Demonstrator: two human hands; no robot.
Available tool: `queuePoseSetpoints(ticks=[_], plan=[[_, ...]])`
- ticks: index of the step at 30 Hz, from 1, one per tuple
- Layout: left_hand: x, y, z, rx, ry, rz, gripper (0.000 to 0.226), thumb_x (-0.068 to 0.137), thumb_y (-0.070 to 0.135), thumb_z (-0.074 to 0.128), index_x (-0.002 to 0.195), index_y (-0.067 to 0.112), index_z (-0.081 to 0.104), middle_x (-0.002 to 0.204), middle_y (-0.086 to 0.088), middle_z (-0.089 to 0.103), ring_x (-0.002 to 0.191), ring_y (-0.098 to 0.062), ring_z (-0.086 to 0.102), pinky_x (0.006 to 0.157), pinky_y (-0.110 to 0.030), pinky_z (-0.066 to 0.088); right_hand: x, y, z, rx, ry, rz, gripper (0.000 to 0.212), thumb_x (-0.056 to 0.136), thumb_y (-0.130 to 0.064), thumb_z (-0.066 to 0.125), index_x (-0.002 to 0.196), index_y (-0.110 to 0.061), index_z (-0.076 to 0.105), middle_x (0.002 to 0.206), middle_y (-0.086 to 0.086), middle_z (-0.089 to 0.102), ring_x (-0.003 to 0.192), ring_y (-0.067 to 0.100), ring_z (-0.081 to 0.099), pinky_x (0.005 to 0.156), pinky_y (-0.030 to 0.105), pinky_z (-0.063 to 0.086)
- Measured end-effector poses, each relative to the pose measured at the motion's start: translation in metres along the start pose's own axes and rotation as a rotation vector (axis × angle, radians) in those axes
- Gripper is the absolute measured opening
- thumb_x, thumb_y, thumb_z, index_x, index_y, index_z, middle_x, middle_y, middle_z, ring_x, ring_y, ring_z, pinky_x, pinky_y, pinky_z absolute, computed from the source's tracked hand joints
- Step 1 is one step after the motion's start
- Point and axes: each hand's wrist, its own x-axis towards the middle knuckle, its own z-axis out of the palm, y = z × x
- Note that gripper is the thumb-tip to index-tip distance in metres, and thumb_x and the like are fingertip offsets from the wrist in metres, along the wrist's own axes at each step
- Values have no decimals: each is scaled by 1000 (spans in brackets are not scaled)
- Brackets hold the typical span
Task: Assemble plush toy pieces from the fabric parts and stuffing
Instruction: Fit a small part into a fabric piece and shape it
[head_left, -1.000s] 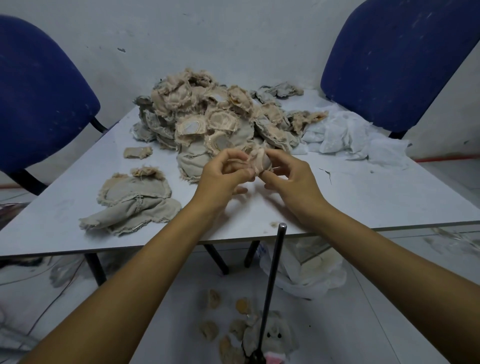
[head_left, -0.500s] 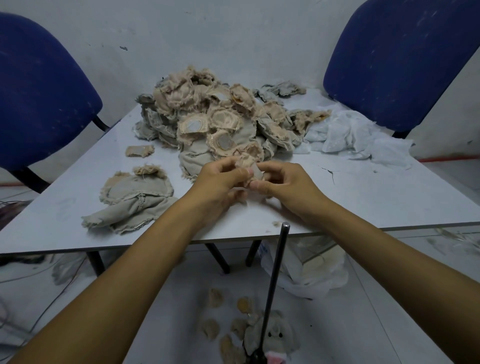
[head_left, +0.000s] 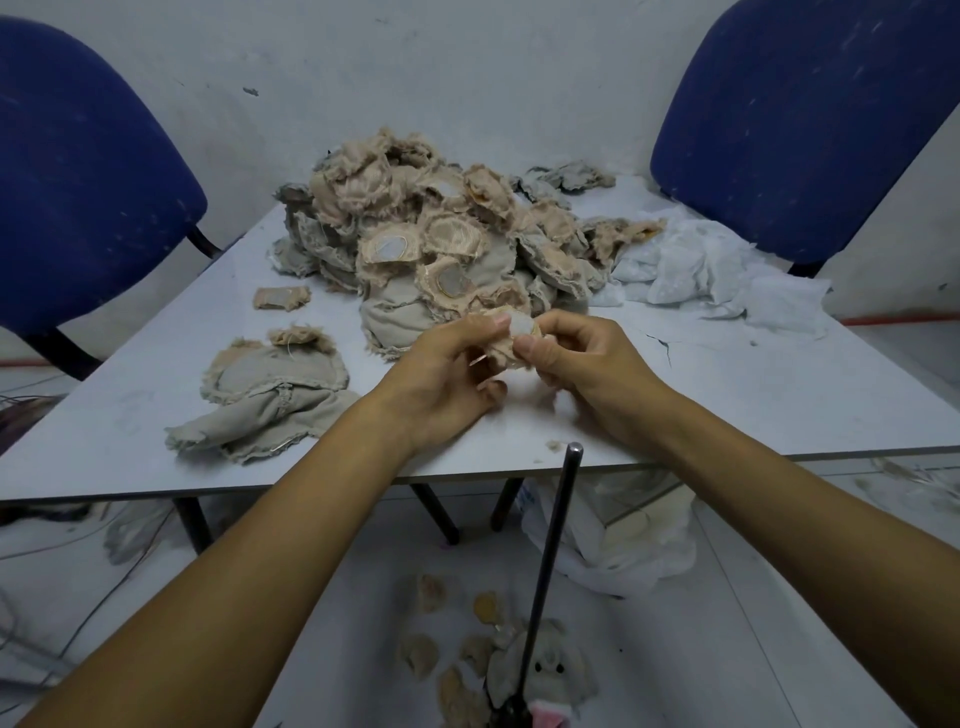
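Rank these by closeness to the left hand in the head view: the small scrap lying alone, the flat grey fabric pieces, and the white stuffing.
1. Flat grey fabric pieces, left of the left hand.
2. Small scrap, farther back-left.
3. White stuffing, back-right, beyond the right hand.

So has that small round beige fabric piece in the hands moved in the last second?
Yes. The small round beige fabric piece has dropped lower, closer to the white table, in front of the big heap of beige fabric parts.

two blue chairs flank a white table, scuffed wall behind.
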Motion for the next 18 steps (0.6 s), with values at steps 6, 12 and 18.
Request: queuePoseSetpoints(ticks=[6,12,18], plan=[[0,-8,4,87,-7,241,19,84,3,61,76,17,54,83,-2,66,79,-16,62,62,-29,39,3,7,4,-141,241,7,22,91,-18,71,76,-5,60,60,-4,54,58,8,50,53,21,46],[2,-19,10,480,248,477,22,86,3,72,75,14,56,83,-13,62,81,-18,61,70,-34,53,5,11,5,-213,365,6,34,86,-25,73,56,-23,56,60,1,56,54,11,53,50,27,51],[1,-13,8,251,72,289,18,89,6,67,101,8,54,90,-10,62,78,-19,67,64,-33,57,5,13,3,-255,385,-14,41,82,-20,72,58,-24,39,57,8,50,44,15,53,45,36,53]])
